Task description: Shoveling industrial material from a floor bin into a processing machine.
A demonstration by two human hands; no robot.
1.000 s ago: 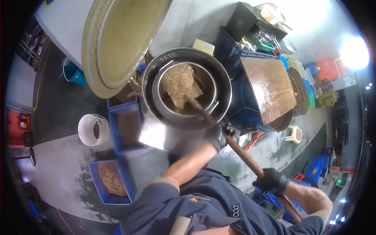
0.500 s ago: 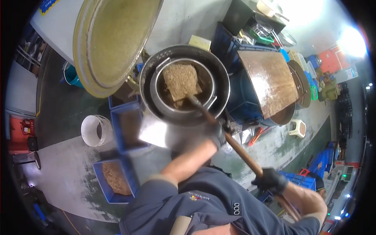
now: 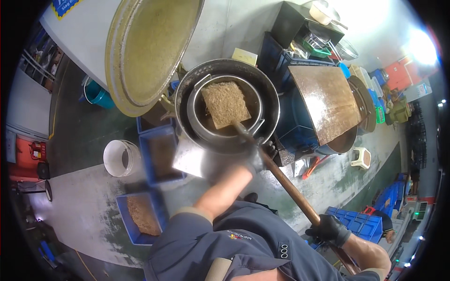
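Observation:
A long wooden-handled shovel (image 3: pixel 295 193) slants up from the lower right. My gloved left hand (image 3: pixel 262 153) is closed round the handle close to the blade. Farther down the handle, my right hand (image 3: pixel 330 230), in a black glove, grips it too. A flat, squarish load of wet brown mash (image 3: pixel 227 103) covers the blade. The loaded blade hangs over a steel pot (image 3: pixel 191 111) with two loop handles, and dark liquid or shadow shows beneath it. This pot sits inside a larger round vat (image 3: pixel 181 89).
A big round lid (image 3: pixel 152 51) stands tilted at the vat's left. A white bucket (image 3: pixel 123 158) and a blue crate (image 3: pixel 140 220) holding brown mash stand at the left. To the right, a brown board (image 3: pixel 323 103) lies across a blue barrel; beyond it is a small stool (image 3: pixel 361 158).
The shovel blade has risen a little, and its load looks larger and flatter to me. The whole view has shifted slightly. Both hands keep their grip on the handle.

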